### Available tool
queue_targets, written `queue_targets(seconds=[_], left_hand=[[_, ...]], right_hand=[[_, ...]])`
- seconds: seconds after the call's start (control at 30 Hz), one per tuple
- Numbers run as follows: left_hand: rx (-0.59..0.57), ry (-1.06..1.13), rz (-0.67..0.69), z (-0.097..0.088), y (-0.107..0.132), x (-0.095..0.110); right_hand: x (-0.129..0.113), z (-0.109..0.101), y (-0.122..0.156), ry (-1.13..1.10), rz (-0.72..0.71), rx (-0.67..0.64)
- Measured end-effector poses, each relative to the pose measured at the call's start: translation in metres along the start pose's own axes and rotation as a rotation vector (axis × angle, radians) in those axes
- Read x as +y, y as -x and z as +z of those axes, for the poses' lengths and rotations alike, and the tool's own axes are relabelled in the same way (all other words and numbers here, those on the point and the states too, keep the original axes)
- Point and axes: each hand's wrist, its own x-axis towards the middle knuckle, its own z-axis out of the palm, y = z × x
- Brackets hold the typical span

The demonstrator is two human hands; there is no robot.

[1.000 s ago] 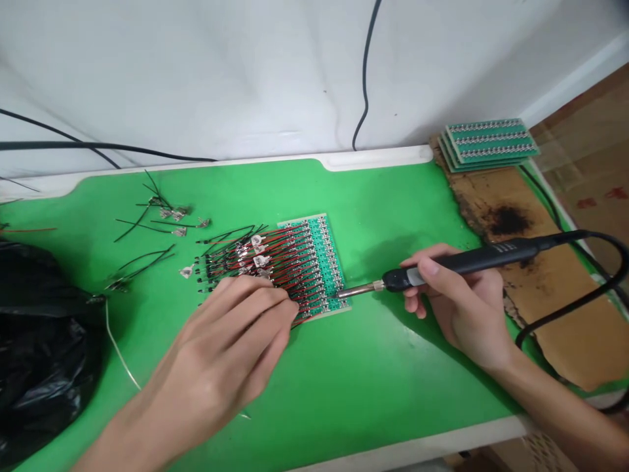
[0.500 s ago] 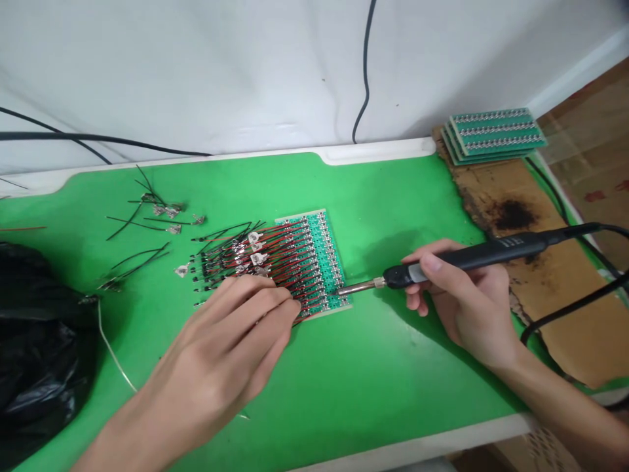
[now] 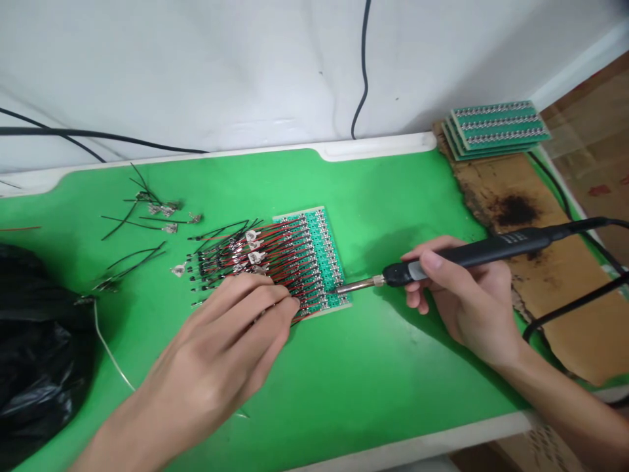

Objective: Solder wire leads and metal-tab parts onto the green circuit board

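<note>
A green circuit board point(image 3: 318, 262) lies on the green work surface. Rows of red and black wires point(image 3: 282, 246) run leftward from it, with small metal-tabbed parts among them. My left hand point(image 3: 230, 334) is closed over the lower wires, its fingertips pinching a red wire by the board's near-left corner; its far end is hidden under the fingers. In my right hand point(image 3: 466, 295) is a black soldering iron point(image 3: 472, 257), held like a pen. Its metal tip points left and reaches the lower part of the board, among the solder joints.
Loose black-wired metal parts point(image 3: 167, 208) lie at upper left, near a black plastic bag point(image 3: 44, 341). At right, a stack of circuit boards point(image 3: 498, 128) rests on scorched cardboard point(image 3: 580, 314). The iron's cable point(image 3: 574, 305) loops over the cardboard.
The iron's tip has shifted slightly left over the board. My left hand stays pinched in nearly the same place, and the whole view has moved a little.
</note>
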Motion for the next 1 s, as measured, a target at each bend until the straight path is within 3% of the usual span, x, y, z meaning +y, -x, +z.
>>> queue_targets(seconds=[1.0], left_hand=[[-0.002,0.005,0.019,0.0011,-0.0014,0.0006]], right_hand=[[0.0011,-0.0016,0.0014,-0.044,-0.001,-0.029]])
